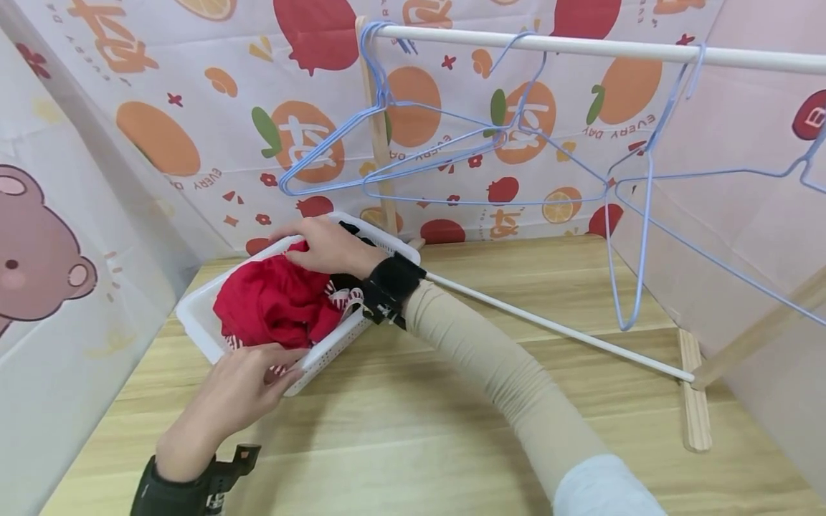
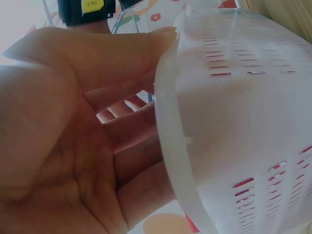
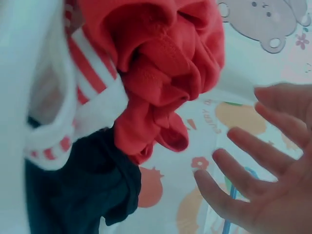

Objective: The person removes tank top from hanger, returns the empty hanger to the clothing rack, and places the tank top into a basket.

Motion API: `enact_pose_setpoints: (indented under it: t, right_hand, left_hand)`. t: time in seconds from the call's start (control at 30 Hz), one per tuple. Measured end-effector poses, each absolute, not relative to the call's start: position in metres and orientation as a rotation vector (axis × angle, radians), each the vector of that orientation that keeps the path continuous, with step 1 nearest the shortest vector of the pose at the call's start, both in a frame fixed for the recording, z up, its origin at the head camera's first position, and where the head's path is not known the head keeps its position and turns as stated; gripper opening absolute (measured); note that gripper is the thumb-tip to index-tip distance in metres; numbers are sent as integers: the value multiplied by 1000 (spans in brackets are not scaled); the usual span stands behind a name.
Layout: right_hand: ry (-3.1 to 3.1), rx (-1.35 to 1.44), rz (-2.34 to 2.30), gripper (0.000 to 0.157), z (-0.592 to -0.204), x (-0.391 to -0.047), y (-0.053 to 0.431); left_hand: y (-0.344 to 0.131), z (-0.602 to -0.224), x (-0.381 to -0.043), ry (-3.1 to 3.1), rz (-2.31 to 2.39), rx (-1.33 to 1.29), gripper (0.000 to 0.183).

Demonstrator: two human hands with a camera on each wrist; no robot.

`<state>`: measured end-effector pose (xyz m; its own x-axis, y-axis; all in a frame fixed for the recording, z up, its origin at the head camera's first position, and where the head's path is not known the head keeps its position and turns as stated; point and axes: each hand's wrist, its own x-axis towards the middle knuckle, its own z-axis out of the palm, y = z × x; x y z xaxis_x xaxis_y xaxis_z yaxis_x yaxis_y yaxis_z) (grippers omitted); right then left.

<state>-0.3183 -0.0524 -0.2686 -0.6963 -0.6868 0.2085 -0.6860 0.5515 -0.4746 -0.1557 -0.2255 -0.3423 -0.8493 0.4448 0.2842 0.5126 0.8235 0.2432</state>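
A white plastic basket [image 1: 196,322] with slotted walls stands on the wooden table. In it lies a bunched red garment [image 1: 271,301], with a red-and-white striped garment [image 3: 92,73] and a black garment [image 3: 83,190] beside it. My left hand [image 1: 248,380] holds the basket's near corner; the left wrist view shows the thumb outside the rim [image 2: 168,122] and the fingers on the inner side. Over the far side of the basket is my right hand [image 1: 332,247], its fingers spread and apart from the red garment in the right wrist view.
A rack with a white top rail [image 1: 600,49] carries several blue hangers [image 1: 484,201]. Its lower white rod [image 1: 561,328] runs just above the table to a wooden foot [image 1: 694,401] at right. A fruit-print curtain [image 1: 226,129] hangs behind.
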Motion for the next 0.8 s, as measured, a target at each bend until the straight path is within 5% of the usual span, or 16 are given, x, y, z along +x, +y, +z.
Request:
enact_pose_setpoints:
  t: [0.27,0.8]
  right_hand:
    - [2986,-1293,-909,36,-283,-305,0]
    - [3118,-1009,-709,41,-324,-287,85]
  left_hand:
    - [-225,-342,-155,-2801,-448,-736,26]
    - [-226,-340,-155,-2843,-444,-702,28]
